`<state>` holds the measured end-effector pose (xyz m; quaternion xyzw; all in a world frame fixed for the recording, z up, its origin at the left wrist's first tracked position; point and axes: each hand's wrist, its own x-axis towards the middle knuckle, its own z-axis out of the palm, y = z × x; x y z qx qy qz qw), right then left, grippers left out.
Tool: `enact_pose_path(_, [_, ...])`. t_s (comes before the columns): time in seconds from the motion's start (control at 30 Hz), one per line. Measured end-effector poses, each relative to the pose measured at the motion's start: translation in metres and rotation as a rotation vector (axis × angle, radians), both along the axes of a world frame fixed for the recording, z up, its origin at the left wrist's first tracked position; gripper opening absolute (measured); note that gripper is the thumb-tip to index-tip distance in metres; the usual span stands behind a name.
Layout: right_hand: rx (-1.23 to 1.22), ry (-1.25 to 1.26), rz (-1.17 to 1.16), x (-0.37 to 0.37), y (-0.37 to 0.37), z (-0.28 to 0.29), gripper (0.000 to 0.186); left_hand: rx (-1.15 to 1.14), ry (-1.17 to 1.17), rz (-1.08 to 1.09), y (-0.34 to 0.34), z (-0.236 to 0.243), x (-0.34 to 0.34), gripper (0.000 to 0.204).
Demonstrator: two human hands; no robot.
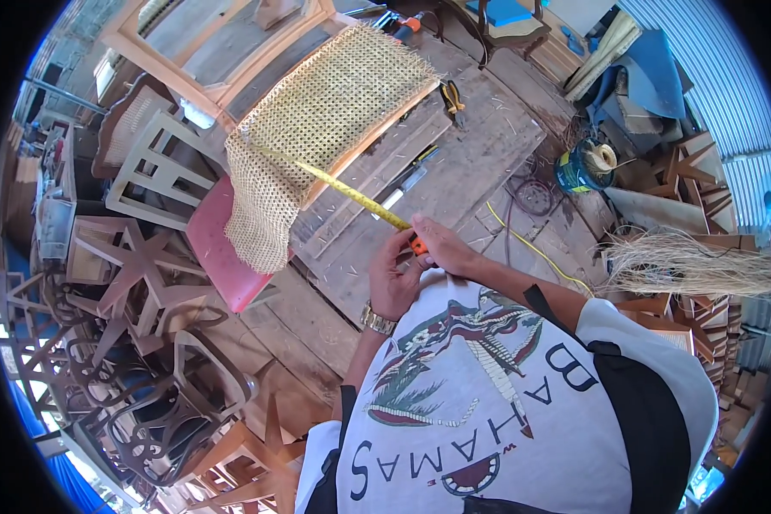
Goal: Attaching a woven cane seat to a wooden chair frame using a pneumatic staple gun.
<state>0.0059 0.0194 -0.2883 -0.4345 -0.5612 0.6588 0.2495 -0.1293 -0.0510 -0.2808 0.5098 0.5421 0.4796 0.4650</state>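
Your left hand [392, 278] and right hand [445, 247] both grip the tape measure [418, 246] on your side of the cane webbing [343, 98], yellow blade [351, 194] extended over it. You seem to be measuring; next likely calls for a taut, steady blade.

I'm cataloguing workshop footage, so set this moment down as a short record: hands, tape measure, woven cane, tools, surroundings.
Left hand: fingers around the orange tape measure
Right hand: at the same tape measure, fingers on it
Blade: yellow, drawn out to the woven cane
Woven cane: over a wooden frame, one end drooping
Tools: pliers on the planks
Surroundings: bucket to the right, chair frames to the left
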Motion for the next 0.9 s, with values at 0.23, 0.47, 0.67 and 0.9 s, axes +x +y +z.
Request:
enact_pose_path(0.23, [-0.354,-0.089,0.154,0.013,-0.009,-0.012,0.062,-0.264,-0.383,-0.057,-0.013,-0.004,0.009,0.045])
enact_pose_path(0.47, [-0.287,-0.398,0.193,0.015,-0.023,-0.007,0.072,-0.359,-0.391,-0.082,-0.032,-0.029,0.007,0.042])
enact_pose_path(0.67, [-0.404,-0.413,0.110,0.022,-0.036,-0.022,0.081,-0.385,-0.448,-0.045,-0.039,-0.028,0.018,0.036])
enact_pose_path(0.9, [-0.392,-0.314,0.113,0.024,-0.041,-0.015,0.078,-0.415,-0.596,0.033,-0.044,-0.019,0.022,0.034])
